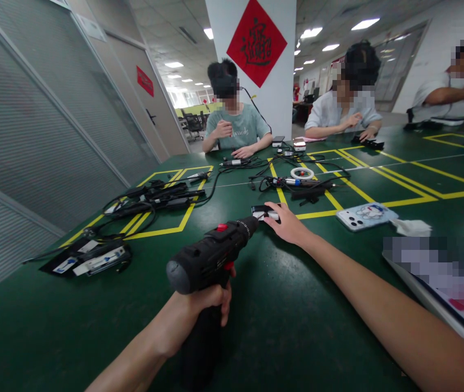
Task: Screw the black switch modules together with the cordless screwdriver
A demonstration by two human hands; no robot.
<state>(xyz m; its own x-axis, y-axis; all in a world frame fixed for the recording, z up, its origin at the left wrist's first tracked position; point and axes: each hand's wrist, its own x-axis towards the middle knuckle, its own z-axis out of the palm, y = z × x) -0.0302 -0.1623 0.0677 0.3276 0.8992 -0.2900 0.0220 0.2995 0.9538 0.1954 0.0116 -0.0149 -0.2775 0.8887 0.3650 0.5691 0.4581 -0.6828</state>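
Head view: a small black-and-white piece [261, 211] lies on the green counter [289, 337] straight ahead, partly hidden by the right hand [286, 223], whose fingers are closed over it from the right. Pointing at it from the near side is a black power drill [205, 258], tilted with its chuck forward; the left hand [215, 298] is wrapped around the drill's grip, one finger near the red trigger. Whether the bit touches the piece, or the trigger is pressed, I cannot tell.

For this hold, I judge it best to bring the bit square to its contact spot, press lightly and run slowly at first. The right fingers should pin the piece firmly against the counter yet sit off the bit's line, since a small part could spin or skid. A steady left wrist should keep the heavy drill from wandering.

Just beyond the piece, dark tools and cables [311, 190] lie over yellow tape lines, near a white ring [302, 173]. A larger tangle of black cables [170, 196] sits to the left. On the right are a phone [366, 215] and a crumpled tissue [413, 227]. Across the counter, a person in a green shirt [237, 128] sits.
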